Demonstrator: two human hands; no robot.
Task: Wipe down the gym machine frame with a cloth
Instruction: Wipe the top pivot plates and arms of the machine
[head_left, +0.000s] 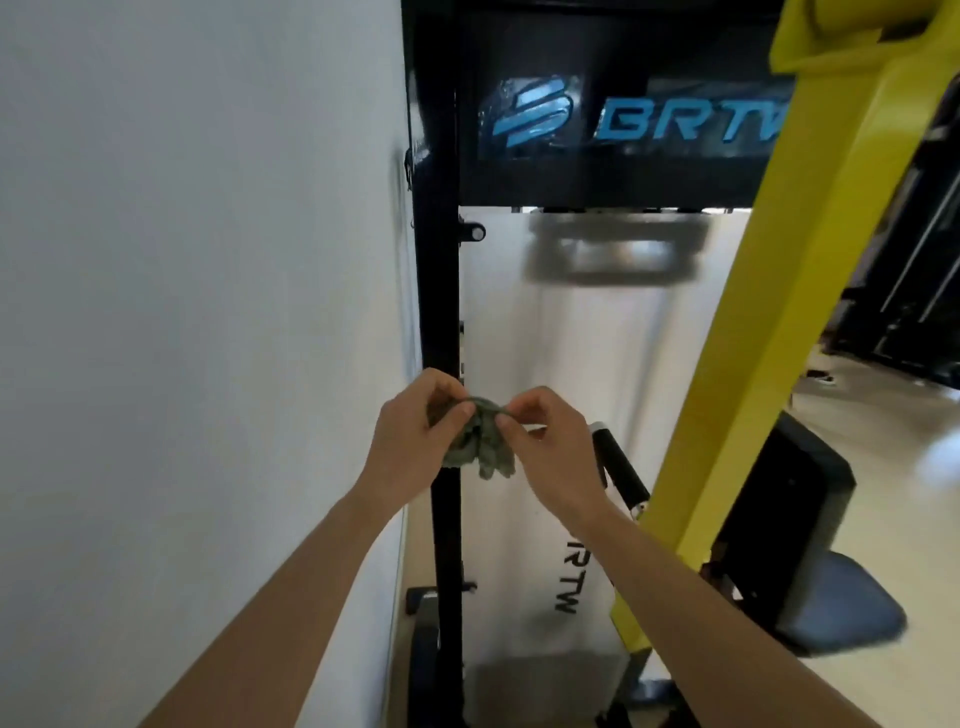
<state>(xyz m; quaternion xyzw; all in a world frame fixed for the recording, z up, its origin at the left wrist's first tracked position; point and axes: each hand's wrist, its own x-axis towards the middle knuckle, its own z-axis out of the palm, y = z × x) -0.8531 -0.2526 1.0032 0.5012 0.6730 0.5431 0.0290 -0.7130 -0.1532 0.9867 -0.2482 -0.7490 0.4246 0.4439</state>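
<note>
Two bare forearms reach up from the bottom edge of the view, one from the lower left and one from the lower right. No sleeves cover them as far down as the picture shows. The left hand (410, 441) and the right hand (550, 447) are ungloved, with no rings, watch or bands on the fingers or wrists. The nails are short and unpainted. Knuckles and thumbs show clearly; nothing else of the person is in view
</note>
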